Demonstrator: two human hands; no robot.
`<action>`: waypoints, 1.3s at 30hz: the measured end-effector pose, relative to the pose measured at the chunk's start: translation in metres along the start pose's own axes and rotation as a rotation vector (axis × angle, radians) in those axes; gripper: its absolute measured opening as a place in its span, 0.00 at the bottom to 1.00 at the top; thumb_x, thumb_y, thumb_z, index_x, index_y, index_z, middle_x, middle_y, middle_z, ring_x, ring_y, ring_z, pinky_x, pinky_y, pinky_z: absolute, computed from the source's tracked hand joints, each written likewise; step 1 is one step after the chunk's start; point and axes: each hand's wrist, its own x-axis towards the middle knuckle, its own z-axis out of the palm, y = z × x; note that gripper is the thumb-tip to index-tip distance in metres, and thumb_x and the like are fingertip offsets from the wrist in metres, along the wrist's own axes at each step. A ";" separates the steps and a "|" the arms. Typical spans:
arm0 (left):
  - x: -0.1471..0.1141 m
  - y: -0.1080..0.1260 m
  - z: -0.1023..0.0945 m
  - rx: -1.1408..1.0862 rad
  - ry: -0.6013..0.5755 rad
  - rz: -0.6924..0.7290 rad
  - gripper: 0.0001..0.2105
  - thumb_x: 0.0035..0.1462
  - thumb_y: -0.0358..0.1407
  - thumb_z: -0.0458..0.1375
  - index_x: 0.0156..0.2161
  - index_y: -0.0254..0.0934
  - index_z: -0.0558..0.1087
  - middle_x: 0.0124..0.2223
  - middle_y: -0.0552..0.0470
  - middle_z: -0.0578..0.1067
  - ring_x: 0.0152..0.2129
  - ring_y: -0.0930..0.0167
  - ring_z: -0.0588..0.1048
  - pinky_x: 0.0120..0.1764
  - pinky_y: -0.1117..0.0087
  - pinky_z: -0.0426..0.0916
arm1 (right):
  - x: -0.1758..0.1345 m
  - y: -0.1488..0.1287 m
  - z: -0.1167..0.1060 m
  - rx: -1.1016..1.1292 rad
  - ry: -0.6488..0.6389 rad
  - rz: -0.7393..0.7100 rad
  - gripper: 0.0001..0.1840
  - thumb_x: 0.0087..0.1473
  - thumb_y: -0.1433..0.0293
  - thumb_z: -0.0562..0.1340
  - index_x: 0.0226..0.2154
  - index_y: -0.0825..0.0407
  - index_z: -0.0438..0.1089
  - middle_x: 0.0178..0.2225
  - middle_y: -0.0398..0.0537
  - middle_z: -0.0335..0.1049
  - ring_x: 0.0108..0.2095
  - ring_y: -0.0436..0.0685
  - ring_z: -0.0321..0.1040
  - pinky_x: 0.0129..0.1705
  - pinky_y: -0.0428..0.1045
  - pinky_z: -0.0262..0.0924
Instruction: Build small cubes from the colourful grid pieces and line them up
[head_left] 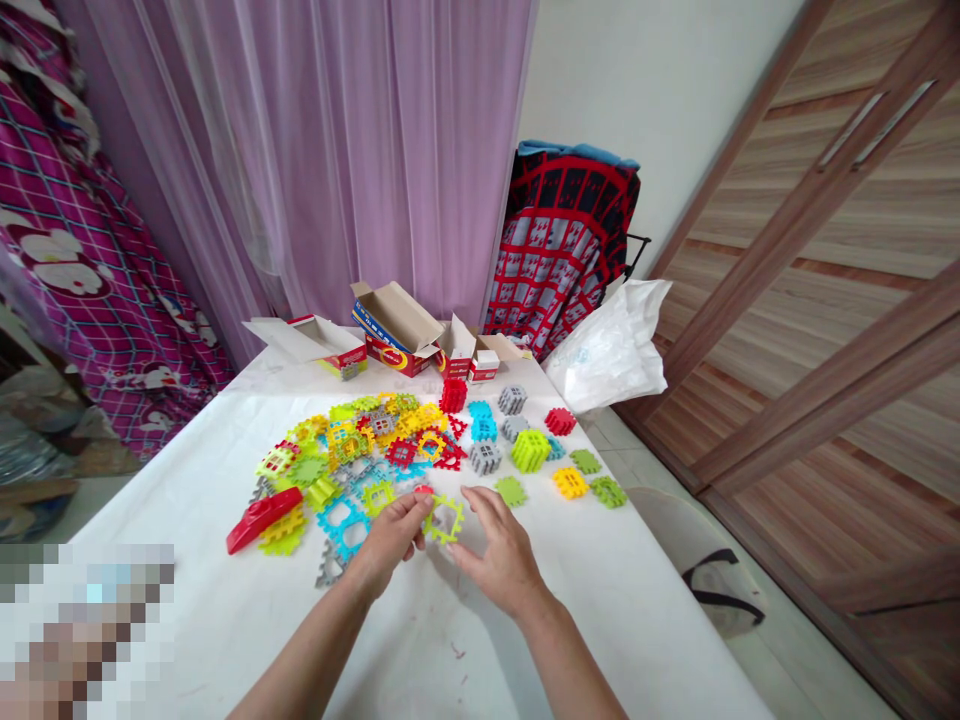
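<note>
My left hand (391, 532) pinches a lime-green toothed plastic building piece (433, 533), an open frame with a large hole, between thumb and fingers. Close by on its right is my right hand (501, 552), thumb and fingers apart around the frame's far side and apparently holding nothing. A small bit of red (424, 490) shows behind the left fingertips; what it belongs to is hidden. Beside my left wrist lies a blue frame piece (347, 522), with a grey piece (328, 566) partly under the arm. A flat green piece (511, 491) rests beyond my right fingers.
A mixed heap of interlocking pieces (360, 440) covers the table's left middle, with a long red piece (262, 520) at its edge. Grouped stacks, including a lime-green stack (531, 451), stand right. Opened cartons (401, 325) line the back; a white bag (611, 345) sits at the back right.
</note>
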 end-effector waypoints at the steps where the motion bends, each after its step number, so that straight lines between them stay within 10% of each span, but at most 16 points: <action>1: 0.000 0.000 0.000 0.007 -0.006 0.006 0.26 0.38 0.59 0.63 0.30 0.36 0.71 0.18 0.62 0.64 0.13 0.80 0.60 0.15 0.78 0.48 | 0.001 0.000 -0.001 -0.009 -0.020 -0.001 0.31 0.44 0.70 0.66 0.54 0.50 0.66 0.52 0.52 0.68 0.52 0.60 0.67 0.54 0.54 0.65; 15: 0.016 -0.004 0.019 0.122 -0.073 0.148 0.27 0.51 0.59 0.52 0.40 0.36 0.73 0.34 0.51 0.73 0.21 0.74 0.72 0.16 0.76 0.58 | -0.003 0.028 -0.004 -0.042 0.132 0.155 0.22 0.45 0.66 0.65 0.45 0.51 0.68 0.42 0.50 0.73 0.40 0.57 0.70 0.43 0.52 0.66; 24: 0.012 -0.055 0.017 0.690 -0.041 0.730 0.15 0.63 0.45 0.48 0.42 0.43 0.76 0.38 0.48 0.81 0.36 0.67 0.79 0.41 0.68 0.73 | 0.045 0.112 -0.044 -0.276 0.583 0.436 0.25 0.46 0.52 0.63 0.40 0.54 0.72 0.41 0.57 0.72 0.41 0.63 0.68 0.45 0.55 0.61; 39: 0.016 -0.054 0.016 0.784 -0.038 0.732 0.15 0.64 0.44 0.48 0.41 0.43 0.76 0.38 0.49 0.82 0.35 0.67 0.80 0.40 0.70 0.74 | 0.063 0.121 -0.033 -0.447 0.509 0.467 0.21 0.49 0.56 0.64 0.41 0.53 0.72 0.44 0.58 0.71 0.45 0.65 0.64 0.43 0.55 0.57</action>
